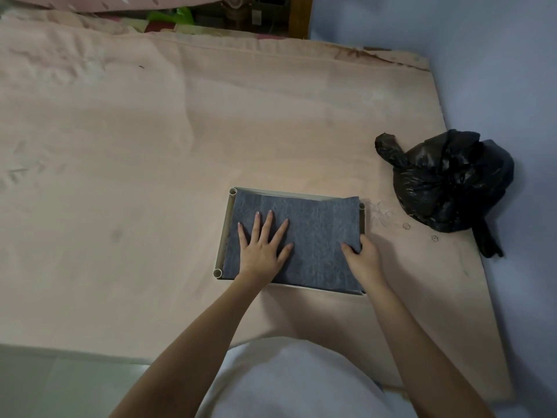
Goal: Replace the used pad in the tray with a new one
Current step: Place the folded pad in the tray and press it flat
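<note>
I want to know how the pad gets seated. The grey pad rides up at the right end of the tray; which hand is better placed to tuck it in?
The right hand: it already pinches the grey pad at the tray right end. The left hand lies flat, pinning it.

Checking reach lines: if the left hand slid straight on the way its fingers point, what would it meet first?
The left hand lies flat on the grey pad; straight ahead it would probably meet the tray far wall first.
</note>
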{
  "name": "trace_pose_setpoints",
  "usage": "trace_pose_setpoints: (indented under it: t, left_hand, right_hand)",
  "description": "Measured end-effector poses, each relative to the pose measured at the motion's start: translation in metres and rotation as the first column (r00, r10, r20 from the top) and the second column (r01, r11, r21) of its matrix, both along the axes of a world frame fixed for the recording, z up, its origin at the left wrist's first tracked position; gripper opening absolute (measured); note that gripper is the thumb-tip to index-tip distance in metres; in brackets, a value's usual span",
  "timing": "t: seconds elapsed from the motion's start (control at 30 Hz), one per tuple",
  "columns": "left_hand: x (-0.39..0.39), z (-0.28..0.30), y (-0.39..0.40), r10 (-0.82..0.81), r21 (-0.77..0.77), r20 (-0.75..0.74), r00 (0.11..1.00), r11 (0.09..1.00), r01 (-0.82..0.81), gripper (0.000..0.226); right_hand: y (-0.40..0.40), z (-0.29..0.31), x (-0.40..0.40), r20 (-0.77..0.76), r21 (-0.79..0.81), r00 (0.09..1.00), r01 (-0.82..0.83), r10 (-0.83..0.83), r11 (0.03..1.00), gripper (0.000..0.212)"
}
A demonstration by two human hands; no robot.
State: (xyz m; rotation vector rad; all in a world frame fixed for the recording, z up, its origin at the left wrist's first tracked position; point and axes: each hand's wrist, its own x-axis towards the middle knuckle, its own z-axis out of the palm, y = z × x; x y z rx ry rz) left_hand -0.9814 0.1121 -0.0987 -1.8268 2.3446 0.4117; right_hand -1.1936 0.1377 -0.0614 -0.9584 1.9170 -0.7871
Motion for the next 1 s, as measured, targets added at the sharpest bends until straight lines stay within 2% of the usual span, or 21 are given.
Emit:
trace_pose_setpoints:
  t: [0.23,0.5,0.57,0.63,0.7,0.8,0.87,0.93,1.0]
  left_hand:
    - [0.020,-0.007,-0.021,0.060,-0.221,-0.048,0.997,0.973,-0.069,0.063]
    - [0.032,-0.023,-0.031,0.036,-0.233,-0.096,0.995,0.971,-0.058,0.063]
    - [0.033,-0.024,-0.031,0.034,-0.240,-0.110,0.993,0.969,-0.059,0.062]
    - [0.033,-0.023,-0.031,0.034,-0.245,-0.123,0.992,0.967,-0.064,0.062]
    - [0.032,-0.022,-0.032,0.037,-0.250,-0.134,0.990,0.966,-0.070,0.061]
    - [0.033,-0.021,-0.032,0.039,-0.247,-0.143,0.989,0.966,-0.073,0.062]
    - [0.033,-0.021,-0.032,0.040,-0.241,-0.141,0.989,0.968,-0.074,0.062]
    - [0.032,-0.021,-0.032,0.043,-0.238,-0.142,0.989,0.968,-0.076,0.062]
    - [0.032,-0.021,-0.032,0.044,-0.239,-0.141,0.989,0.968,-0.078,0.062]
  right_hand:
    - [-0.001,-0.003,0.000,-0.043,0.041,0.999,-0.005,0.007,0.999,0.019]
    - [-0.002,-0.001,0.003,-0.108,0.077,0.994,-0.011,0.019,0.997,0.020]
    - [-0.003,0.000,0.005,-0.157,0.072,0.987,-0.012,0.023,0.997,0.020]
    - [-0.006,0.004,0.008,-0.269,0.086,0.962,-0.016,0.038,0.996,0.027]
    - [-0.008,0.010,0.011,-0.476,0.137,0.872,-0.049,0.109,0.989,0.035]
    - [-0.011,0.017,0.019,-0.774,0.161,0.601,-0.115,0.197,0.980,0.041]
    - [-0.016,0.012,0.023,-0.872,0.089,0.458,-0.200,0.174,0.976,0.044]
    - [-0.024,0.005,0.030,-0.874,0.035,0.447,-0.336,0.192,0.941,0.047]
    - [-0.034,-0.002,0.041,-0.854,0.085,0.423,-0.462,0.303,0.883,0.055]
